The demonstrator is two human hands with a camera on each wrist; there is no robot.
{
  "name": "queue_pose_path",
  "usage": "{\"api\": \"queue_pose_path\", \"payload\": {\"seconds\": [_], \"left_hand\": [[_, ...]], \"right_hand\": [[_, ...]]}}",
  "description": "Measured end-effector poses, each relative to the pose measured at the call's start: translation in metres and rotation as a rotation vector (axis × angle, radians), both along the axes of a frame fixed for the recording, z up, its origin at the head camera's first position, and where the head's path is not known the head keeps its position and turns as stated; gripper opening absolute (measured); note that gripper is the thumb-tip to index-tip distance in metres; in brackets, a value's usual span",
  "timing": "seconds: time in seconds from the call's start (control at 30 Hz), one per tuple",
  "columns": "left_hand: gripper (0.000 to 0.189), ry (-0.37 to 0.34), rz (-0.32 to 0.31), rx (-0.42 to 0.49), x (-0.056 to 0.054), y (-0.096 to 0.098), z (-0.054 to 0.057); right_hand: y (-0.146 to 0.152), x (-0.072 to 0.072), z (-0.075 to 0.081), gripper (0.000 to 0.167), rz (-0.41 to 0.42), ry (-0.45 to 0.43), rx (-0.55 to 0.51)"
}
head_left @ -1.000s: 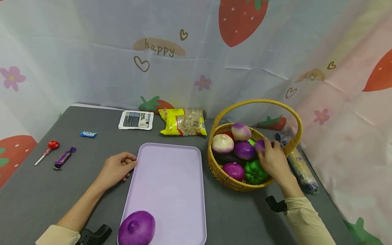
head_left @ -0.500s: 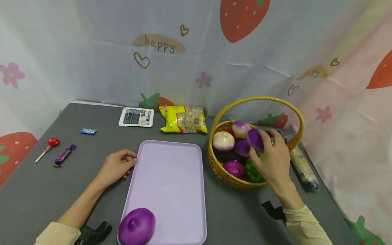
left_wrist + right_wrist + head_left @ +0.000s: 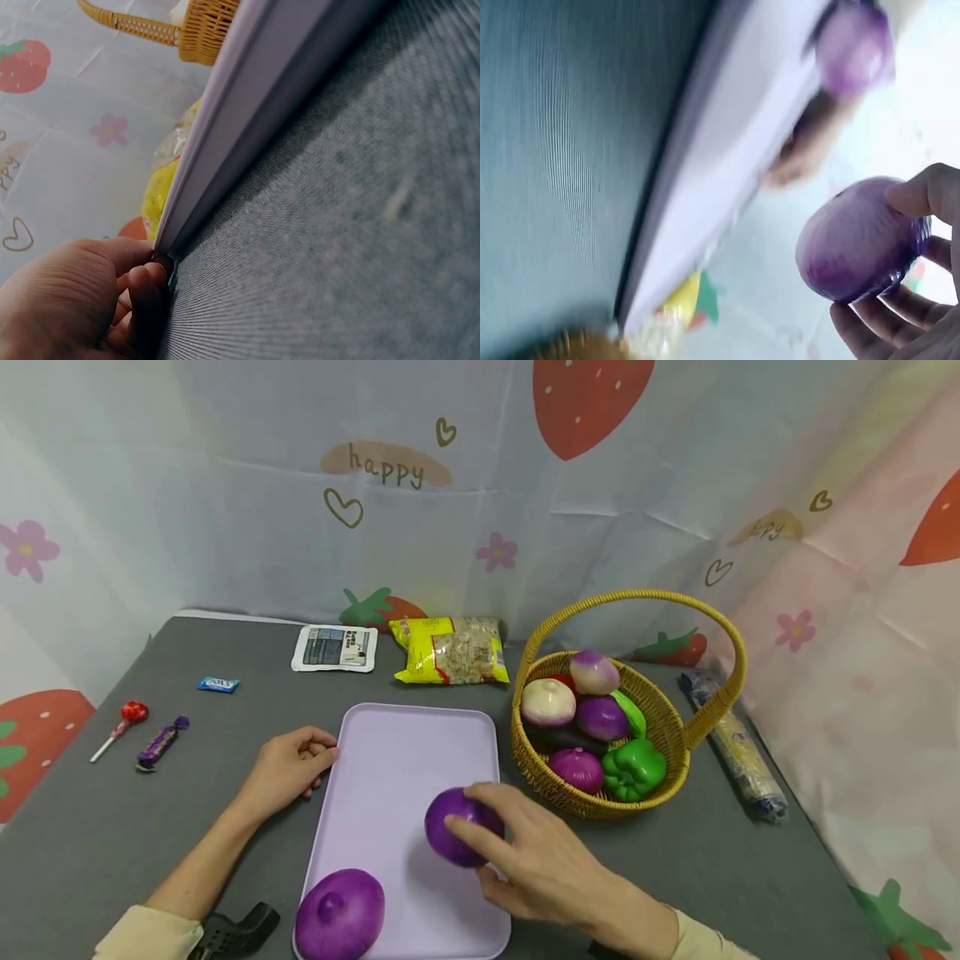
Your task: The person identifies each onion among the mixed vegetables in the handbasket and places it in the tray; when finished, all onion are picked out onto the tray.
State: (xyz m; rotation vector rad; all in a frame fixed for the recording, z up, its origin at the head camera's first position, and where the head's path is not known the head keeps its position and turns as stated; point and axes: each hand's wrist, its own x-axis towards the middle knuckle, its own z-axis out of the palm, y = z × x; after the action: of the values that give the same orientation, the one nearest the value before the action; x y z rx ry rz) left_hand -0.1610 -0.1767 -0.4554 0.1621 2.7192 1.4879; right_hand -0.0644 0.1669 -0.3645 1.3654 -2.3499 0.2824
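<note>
My right hand (image 3: 551, 864) grips a purple onion (image 3: 452, 839) between thumb and fingers, above the lilac tray (image 3: 405, 743). The right wrist view shows this onion (image 3: 851, 240) held clear of the tray, its skin glossy and streaked. A larger purple onion (image 3: 340, 914) sits in the tray's near left corner. My left hand (image 3: 288, 772) pinches the tray's left rim near its far end; in the left wrist view thumb and finger meet at the tray rim (image 3: 191, 161). On the right stands a yellow wicker basket (image 3: 536, 785) of vegetables.
The basket holds a green pepper (image 3: 633, 770), a purple-red onion (image 3: 576, 770), a white one (image 3: 547, 702) and others under its tall handle. Behind the tray lie a yellow bag (image 3: 452, 652) and a white packet (image 3: 334, 648). Sweets and a lollipop (image 3: 123, 722) lie left; a long packet (image 3: 738, 756) lies right.
My right hand has lifted a purple onion out of the basket and carried it left and nearer, over the tray. My left hand has stayed at the tray's rim.
</note>
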Motion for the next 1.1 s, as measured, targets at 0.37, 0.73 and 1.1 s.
{"api": "queue_pose_path", "payload": {"seconds": [0.37, 0.73, 1.1], "left_hand": [[0.022, 0.007, -0.001, 0.008, -0.001, 0.000, -0.004], [0.022, 0.005, 0.001, 0.002, 0.001, 0.001, -0.001], [0.022, 0.005, 0.004, -0.002, 0.001, 0.002, 0.003]], "right_hand": [[-0.018, 0.028, -0.021, 0.049, 0.189, -0.143, 0.229], [-0.025, 0.031, -0.034, 0.048, 0.231, -0.111, 0.321], [-0.025, 0.032, -0.032, 0.056, 0.204, -0.173, 0.369]]}}
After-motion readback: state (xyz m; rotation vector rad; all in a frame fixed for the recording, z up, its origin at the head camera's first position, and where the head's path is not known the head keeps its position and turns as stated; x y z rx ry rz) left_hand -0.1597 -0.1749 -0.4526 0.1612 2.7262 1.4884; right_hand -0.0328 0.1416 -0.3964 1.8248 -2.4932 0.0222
